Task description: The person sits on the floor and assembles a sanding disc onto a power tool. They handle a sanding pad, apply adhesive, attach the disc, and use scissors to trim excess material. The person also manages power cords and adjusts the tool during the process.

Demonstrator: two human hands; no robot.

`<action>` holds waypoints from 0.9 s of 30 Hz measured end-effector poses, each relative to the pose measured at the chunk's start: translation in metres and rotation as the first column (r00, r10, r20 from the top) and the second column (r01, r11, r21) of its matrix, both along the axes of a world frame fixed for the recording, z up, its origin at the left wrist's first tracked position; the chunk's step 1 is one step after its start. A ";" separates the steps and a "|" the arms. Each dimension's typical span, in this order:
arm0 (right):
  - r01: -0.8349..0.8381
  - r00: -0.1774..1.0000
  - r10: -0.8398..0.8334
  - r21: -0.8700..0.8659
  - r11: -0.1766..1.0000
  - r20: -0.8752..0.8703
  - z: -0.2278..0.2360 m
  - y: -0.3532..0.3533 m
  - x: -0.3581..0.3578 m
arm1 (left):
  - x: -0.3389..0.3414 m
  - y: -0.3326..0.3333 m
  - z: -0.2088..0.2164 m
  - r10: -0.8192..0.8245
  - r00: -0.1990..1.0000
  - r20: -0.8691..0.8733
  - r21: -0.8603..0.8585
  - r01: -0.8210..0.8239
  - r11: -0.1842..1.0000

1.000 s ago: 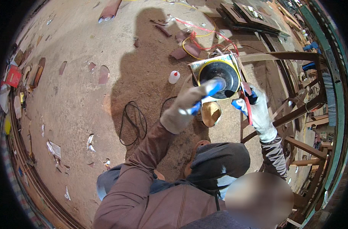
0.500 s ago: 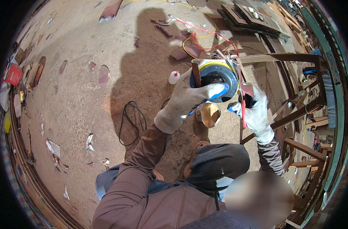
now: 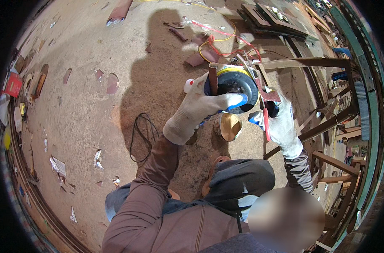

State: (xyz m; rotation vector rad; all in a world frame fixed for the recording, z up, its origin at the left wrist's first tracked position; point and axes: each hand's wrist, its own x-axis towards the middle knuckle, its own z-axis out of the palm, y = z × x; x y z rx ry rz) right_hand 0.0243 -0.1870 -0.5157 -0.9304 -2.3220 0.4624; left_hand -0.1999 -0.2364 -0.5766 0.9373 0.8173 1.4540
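Observation:
In my gloved left hand (image 3: 202,103) is a round black disc with a yellow rim (image 3: 251,85), its thumb lying across the face. Stiff reddish-brown sandpaper (image 3: 213,80) sticks up at the disc's left edge. On the right side, a cut strip of sandpaper (image 3: 271,96) curls away beside the rim. My gloved right hand (image 3: 283,128) is closed round red-handled scissors (image 3: 266,122), whose blades point up along the disc's right edge. Where the blades meet the sheet is hard to make out. Just below the disc stands a small tub of tan material (image 3: 230,127).
A bottle with a red cap (image 3: 188,86) is partly behind my left hand. Black cable (image 3: 135,141) loops on the floor. Sandpaper scraps (image 3: 112,83) and a sandpaper roll (image 3: 119,12) lie farther off. Wooden frames (image 3: 310,63) stand close on the right.
Both hands, with the disc and scissors, have shifted slightly left. My left glove now covers part of the bottle. The cut strip on the right has swung out more.

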 end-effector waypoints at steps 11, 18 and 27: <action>0.021 0.974 0.042 -0.272 0.962 0.222 0.009 0.005 0.005 | -0.022 -0.012 0.025 -0.069 0.997 -0.036 0.014 0.070 0.997; -0.043 0.989 0.047 -0.034 0.998 0.137 0.011 0.001 -0.009 | -0.023 -0.012 0.020 -0.129 0.988 -0.079 0.012 0.130 0.991; -0.055 0.982 0.075 -0.119 0.991 0.174 0.016 0.004 -0.007 | -0.040 -0.012 0.024 -0.218 0.974 -0.067 0.107 0.225 0.969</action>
